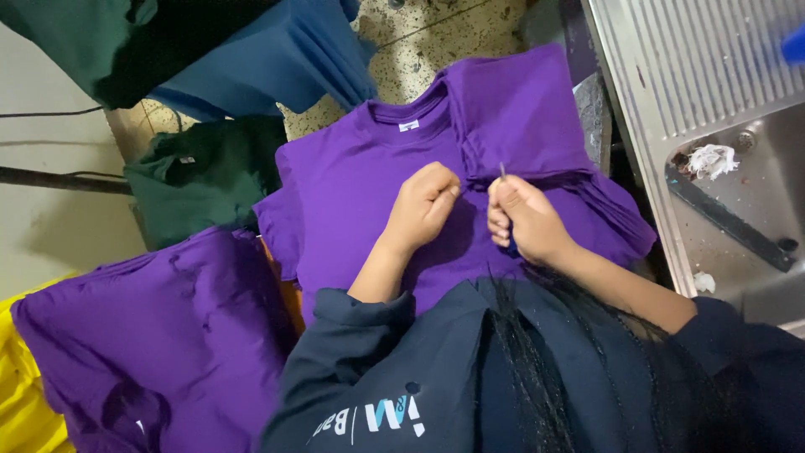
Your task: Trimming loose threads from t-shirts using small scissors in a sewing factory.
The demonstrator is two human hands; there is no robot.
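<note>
We list a purple shirt (pixel 369 193), soft matte knit, lying flat and collar-up on a stack of like shirts in front of us. Our left hand (pixel 423 205) has its fingers (pixel 443 195) curled together, pinching a fold of the cloth at the shoulder seam. Our right hand (pixel 524 220) is closed round a thin metal tool (pixel 502 171), possibly a thread snip; its tip stands just above the seam. Nearby: crumpled purple cloth (pixel 142 335), green shirt (pixel 201 176), blue stack (pixel 277 59), ribbed steel table (pixel 696 67).
</note>
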